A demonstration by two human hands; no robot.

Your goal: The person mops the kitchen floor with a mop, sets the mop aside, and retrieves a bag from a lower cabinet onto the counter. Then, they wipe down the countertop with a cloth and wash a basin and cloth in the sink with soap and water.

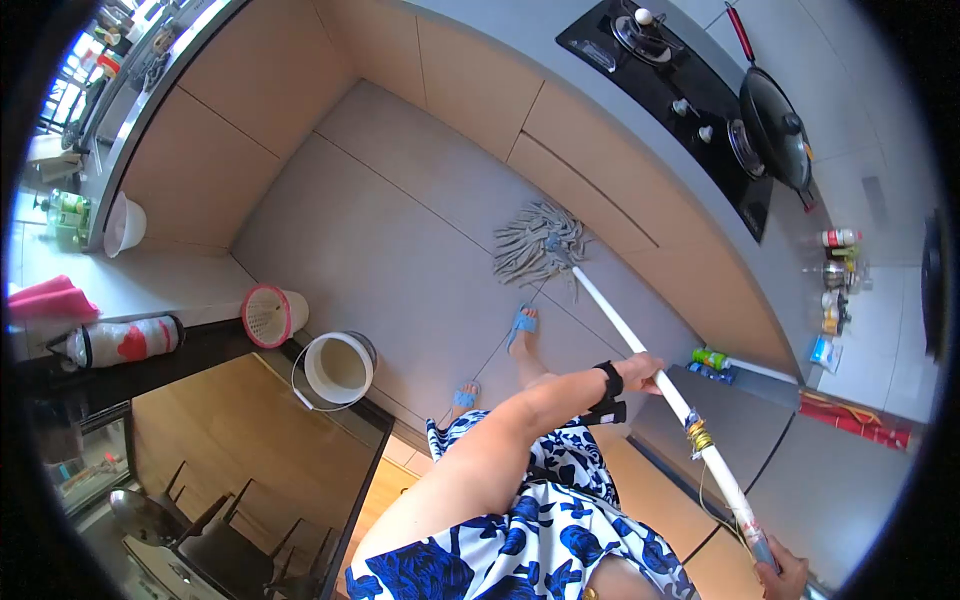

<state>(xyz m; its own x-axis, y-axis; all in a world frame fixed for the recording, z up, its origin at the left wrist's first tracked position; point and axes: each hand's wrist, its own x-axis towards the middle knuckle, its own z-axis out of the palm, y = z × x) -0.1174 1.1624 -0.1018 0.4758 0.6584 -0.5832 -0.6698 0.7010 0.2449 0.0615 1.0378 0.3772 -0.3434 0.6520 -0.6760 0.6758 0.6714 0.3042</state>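
A mop (620,322) with a long white handle slants across the right half of the view. Its grey string head (525,245) lies spread on the grey tiled floor beside the lower cabinets. Partway up the handle, my left hand (638,372) is closed around it, with a black band on the wrist. Near the top end, at the lower right edge of the view, my right hand (785,575) grips the same handle. Yellow wrapping (699,435) and a loose cord sit on the handle between my hands.
A bucket (340,370) and a pink-rimmed basket (270,315) stand on the left. Cabinets (590,185) line the far side under a black stove (680,100) with a lidded pan (780,125). Bottles (710,362) lie near the right cabinets. My feet wear blue slippers (522,322).
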